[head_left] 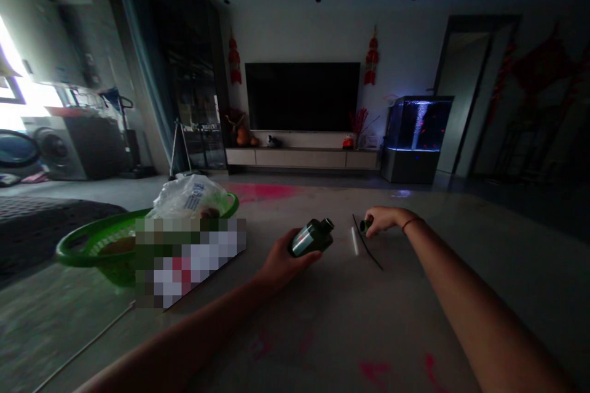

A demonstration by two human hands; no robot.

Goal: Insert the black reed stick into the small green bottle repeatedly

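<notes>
From my feed I count two hands, one bottle, one small cap, one basket, one bag and two hanging ornaments.

My left hand (279, 261) has its fingers wrapped around the small dark green glossy bottle (312, 237). It holds the bottle on its side just above the pale grey stone-look table (345, 319), neck pointing right and slightly up. My right hand (385, 219), with a thin red cord bracelet (412, 221) at the wrist, is curled shut over a small dark round cap (366, 225) just right of the neck, apart from it.

The cap is mostly buried in the fingers, so I cannot make out its shape fully. A thin dark strip (367, 244) lies on the table under that hand; the dim light keeps me from telling what it is. A pixelated block covers the front of the green plastic basket (87, 239), which holds one crumpled clear plastic bag (191, 196).

The bottle's body is rounded and reflective, with a pale highlight along its side and a short, narrower neck. The two red hanging ornaments (235, 60) flank a black wall-mounted television (302, 96).
</notes>
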